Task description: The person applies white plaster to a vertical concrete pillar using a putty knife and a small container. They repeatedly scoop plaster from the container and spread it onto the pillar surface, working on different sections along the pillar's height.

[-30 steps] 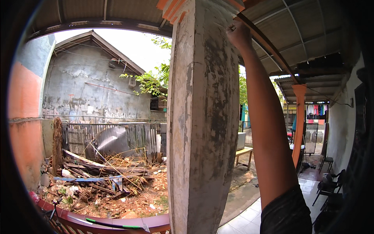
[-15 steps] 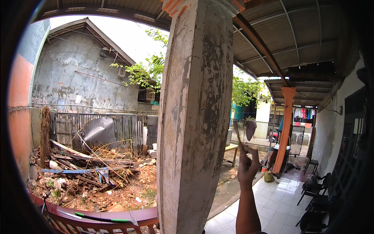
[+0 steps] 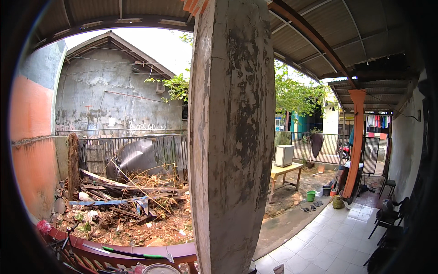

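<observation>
A square concrete pillar (image 3: 237,137) stands upright right in front of me, its paint flaked off in dark and pale patches. Neither of my hands shows now. Just right of the pillar's foot, a small greyish-brown tip (image 3: 278,269) pokes up at the lower edge. Whether it is a fingertip or the end of a tool, I cannot make out.
Left of the pillar runs a red ledge (image 3: 178,249) bearing a black-and-green bar (image 3: 132,253); a round pale lid (image 3: 162,269) shows below. Beyond lies a wood scrap heap (image 3: 132,194). On the right are white floor tiles (image 3: 315,242), black chairs (image 3: 390,214), an orange column (image 3: 354,146) and a table (image 3: 286,170).
My right hand, raised beside the pillar with a thin flat tool in its fingers, has dropped out of view. The view has shifted, so the scene sits farther right.
</observation>
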Action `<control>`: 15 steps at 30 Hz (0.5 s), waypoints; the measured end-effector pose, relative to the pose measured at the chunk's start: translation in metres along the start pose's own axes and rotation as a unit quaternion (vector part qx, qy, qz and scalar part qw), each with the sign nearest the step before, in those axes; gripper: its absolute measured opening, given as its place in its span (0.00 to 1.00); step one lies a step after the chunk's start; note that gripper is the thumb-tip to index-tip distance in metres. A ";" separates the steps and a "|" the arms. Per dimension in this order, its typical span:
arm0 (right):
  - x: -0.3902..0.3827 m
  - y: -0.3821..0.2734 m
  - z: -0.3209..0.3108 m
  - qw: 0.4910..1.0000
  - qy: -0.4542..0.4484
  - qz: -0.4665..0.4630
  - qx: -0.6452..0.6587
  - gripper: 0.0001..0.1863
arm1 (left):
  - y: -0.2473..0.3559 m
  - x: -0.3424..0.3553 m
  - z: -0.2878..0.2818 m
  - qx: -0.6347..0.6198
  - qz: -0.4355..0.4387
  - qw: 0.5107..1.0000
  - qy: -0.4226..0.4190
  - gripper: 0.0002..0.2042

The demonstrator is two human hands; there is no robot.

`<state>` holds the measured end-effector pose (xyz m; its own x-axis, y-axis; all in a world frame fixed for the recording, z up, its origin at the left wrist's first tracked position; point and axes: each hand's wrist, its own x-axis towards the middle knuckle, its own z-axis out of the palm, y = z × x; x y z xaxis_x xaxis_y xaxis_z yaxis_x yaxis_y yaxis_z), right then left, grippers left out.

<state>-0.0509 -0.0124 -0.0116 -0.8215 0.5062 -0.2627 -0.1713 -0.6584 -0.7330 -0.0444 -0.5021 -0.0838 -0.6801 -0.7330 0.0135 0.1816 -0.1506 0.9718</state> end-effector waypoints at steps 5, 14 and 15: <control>0.015 -0.025 0.026 0.993 -0.114 -0.023 0.010 0.10 | 0.051 -0.009 0.046 -0.097 -0.016 0.994 -0.045 0.13; 0.017 -0.025 0.023 0.978 -0.176 0.011 -0.109 0.07 | 0.015 -0.124 0.041 -0.018 -0.113 0.993 0.026 0.14; 0.018 -0.027 0.022 0.976 -0.184 0.020 -0.113 0.07 | 0.006 -0.144 0.037 -0.013 -0.140 0.989 0.035 0.13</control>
<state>-0.0727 0.0021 0.0167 -0.9719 0.2208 -0.0817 -0.0445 -0.5131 -0.8571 0.0283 -0.3724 -0.0712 -0.6550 -0.7045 -0.2734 0.0110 -0.3706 0.9287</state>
